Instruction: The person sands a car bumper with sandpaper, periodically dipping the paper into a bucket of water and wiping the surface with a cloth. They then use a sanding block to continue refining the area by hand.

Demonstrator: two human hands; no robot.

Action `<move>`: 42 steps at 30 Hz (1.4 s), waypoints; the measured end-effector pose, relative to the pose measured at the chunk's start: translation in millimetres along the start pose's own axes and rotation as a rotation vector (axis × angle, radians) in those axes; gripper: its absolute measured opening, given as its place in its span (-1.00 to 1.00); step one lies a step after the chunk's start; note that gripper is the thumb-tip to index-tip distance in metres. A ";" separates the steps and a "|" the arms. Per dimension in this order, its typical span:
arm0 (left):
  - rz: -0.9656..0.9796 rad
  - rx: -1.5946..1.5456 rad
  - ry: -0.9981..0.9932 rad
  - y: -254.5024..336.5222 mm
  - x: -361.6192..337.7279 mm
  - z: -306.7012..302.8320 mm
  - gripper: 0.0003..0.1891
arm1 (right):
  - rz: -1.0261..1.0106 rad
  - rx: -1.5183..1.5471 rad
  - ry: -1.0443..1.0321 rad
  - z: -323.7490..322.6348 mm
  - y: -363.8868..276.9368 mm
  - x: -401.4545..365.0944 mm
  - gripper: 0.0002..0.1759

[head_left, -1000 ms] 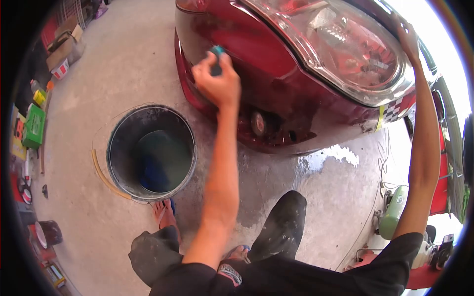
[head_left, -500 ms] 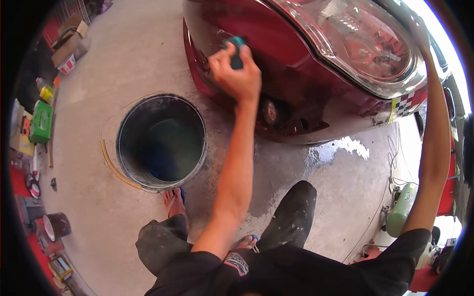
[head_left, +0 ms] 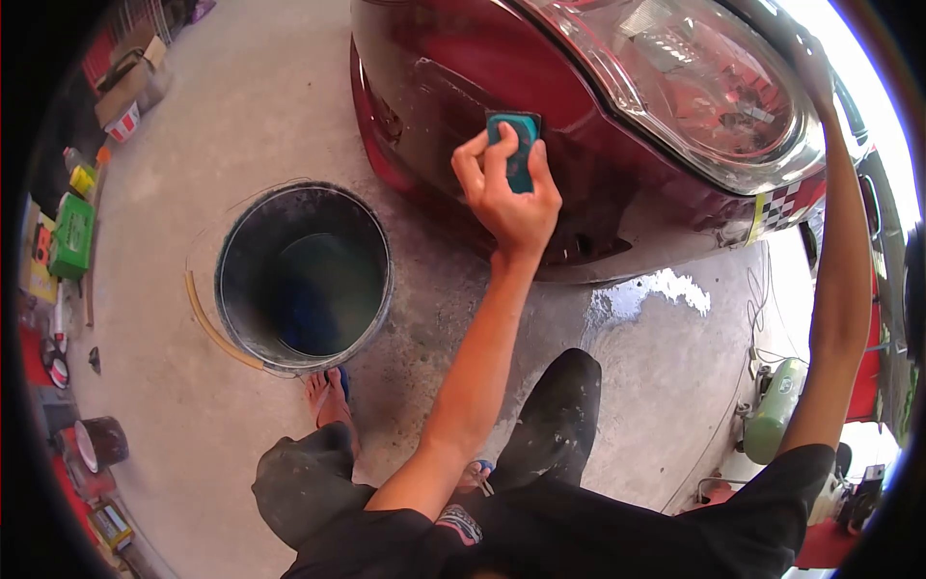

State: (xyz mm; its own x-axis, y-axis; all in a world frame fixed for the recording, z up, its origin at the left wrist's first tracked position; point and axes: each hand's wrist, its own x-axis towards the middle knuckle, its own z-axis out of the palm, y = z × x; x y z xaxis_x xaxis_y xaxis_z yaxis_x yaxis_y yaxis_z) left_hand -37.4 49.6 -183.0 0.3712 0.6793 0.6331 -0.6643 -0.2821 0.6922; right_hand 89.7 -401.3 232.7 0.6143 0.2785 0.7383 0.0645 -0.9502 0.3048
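Note:
My left hand (head_left: 516,207) is closed around a teal sanding block (head_left: 521,154), fingers on one side and thumb on the other. Dark sandpaper shows at the block's top edge, pressed on the dark red car bumper (head_left: 463,43). A dull, scuffed patch with a pale edge line lies left of the block. At the upper right, my right hand (head_left: 816,68) lies stretched out on the car's edge beyond the headlight (head_left: 709,87); glare blurs its fingertips. A black bucket (head_left: 227,289) of cloudy water, something blue inside, stands left of my left arm.
A wet patch (head_left: 646,294) shines on the concrete floor below the bumper. Right of my legs are a green tank (head_left: 776,410) and loose cables (head_left: 762,309). Along the left lie a green box (head_left: 72,236), a cardboard box (head_left: 130,82) and a small tub (head_left: 101,444).
My left hand has moved right and down across the bumper with the sanding block, away from the scuffed patch's left part. My right hand stays at the car's edge. The view has shifted slightly.

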 end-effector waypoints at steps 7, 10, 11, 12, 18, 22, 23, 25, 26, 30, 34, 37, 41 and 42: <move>-0.114 0.150 0.026 -71.1 58.8 0.9 -0.72 | 0.000 0.118 -0.093 -11.3 -40.0 -4.2 -0.35; -0.035 -0.018 -0.101 19.2 -15.5 -11.3 -0.72 | 0.037 0.038 -0.065 -3.9 -12.3 -3.4 -0.34; 0.003 -0.026 -0.072 11.8 -12.7 -8.2 -0.73 | 0.043 0.034 -0.070 -2.2 -10.7 -1.6 -0.34; 0.043 -0.034 -0.044 -3.2 -2.9 -3.1 -0.73 | 0.058 0.069 -0.078 -6.0 -17.3 -3.0 -0.33; -0.125 0.129 0.040 -63.2 59.2 2.7 -0.73 | 0.060 0.048 -0.057 -13.3 -45.4 -6.2 -0.29; -0.117 -0.116 -0.057 11.3 -18.6 -9.6 -0.72 | 0.076 -0.006 -0.045 -22.1 -66.8 -9.7 -0.26; -0.002 -0.054 -0.051 -4.2 -4.5 -7.2 -0.73 | 0.085 -0.020 -0.045 -23.0 -74.8 -12.1 -0.25; -0.066 0.054 0.053 -50.3 41.6 1.9 -0.71 | 0.104 -0.064 -0.036 -31.8 -91.9 -15.1 -0.23; -0.353 0.162 0.011 -74.7 68.3 1.8 -0.71 | 0.120 -0.091 -0.044 -32.5 -104.7 -25.4 -0.22; -0.056 0.040 0.023 -41.3 28.6 -3.6 -0.71 | 0.197 -0.160 -0.035 -54.6 -165.2 -22.1 -0.17; -0.066 -0.053 -0.043 19.3 -20.1 -9.9 -0.74 | 0.147 -0.126 -0.024 -44.1 -151.4 -26.4 -0.14; -0.172 0.108 0.072 -39.5 32.1 0.9 -0.76 | 0.144 -0.137 -0.031 -40.8 -139.2 -21.5 -0.13; -0.196 0.125 0.091 -48.9 33.7 1.1 -0.74 | 0.162 -0.160 -0.059 -34.6 -121.3 -13.3 -0.11; -0.093 0.071 0.104 -27.5 4.0 -3.0 -0.73 | 0.171 -0.166 -0.084 -30.7 -112.9 -14.4 -0.11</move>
State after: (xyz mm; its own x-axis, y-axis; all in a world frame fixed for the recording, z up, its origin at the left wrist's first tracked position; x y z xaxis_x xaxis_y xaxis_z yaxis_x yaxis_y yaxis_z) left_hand -19.6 62.0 -200.5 0.3573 0.7701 0.5285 -0.5811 -0.2597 0.7713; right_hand 49.4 -293.8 206.1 0.6690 0.0968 0.7370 -0.1717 -0.9446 0.2799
